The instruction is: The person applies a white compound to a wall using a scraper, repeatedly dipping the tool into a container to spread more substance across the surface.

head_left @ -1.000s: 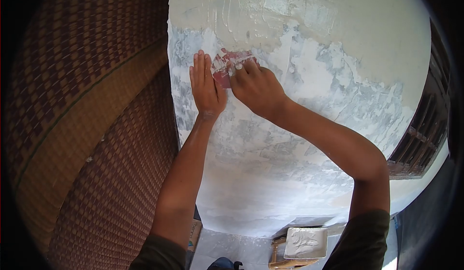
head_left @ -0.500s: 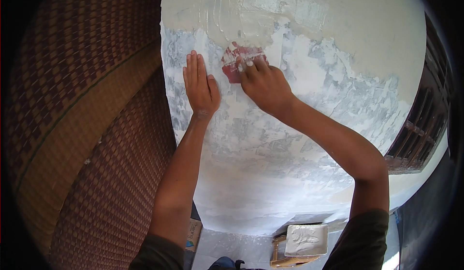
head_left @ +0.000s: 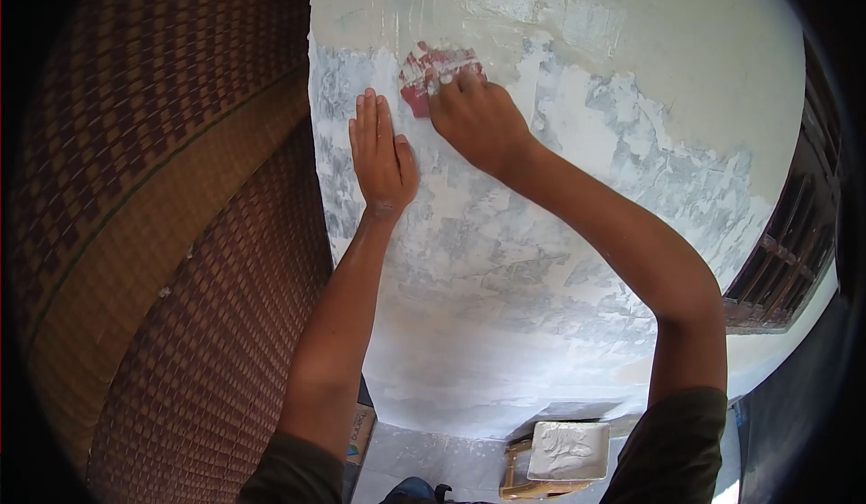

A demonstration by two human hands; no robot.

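A wall [head_left: 505, 224] carries patchy white and grey plaster, with a smoother cream layer across its upper part. My right hand [head_left: 478, 120] grips a red scraper [head_left: 417, 98] smeared with white paste, its blade against the wall near the border of the cream layer. To the left and slightly lower, my left hand [head_left: 382, 157] lies flat on the wall, fingers pointing up and holding nothing. A small gap separates the scraper from the left fingertips.
Woven brown matting [head_left: 207, 287] hangs along the left side. A tray of white paste [head_left: 568, 451] rests on a wooden stool [head_left: 516, 481] at the bottom. A dark slatted window frame [head_left: 785, 251] is at the right.
My right hand has moved up and slightly left with the red scraper. My left hand stays flat on the wall, and the view has shifted slightly.
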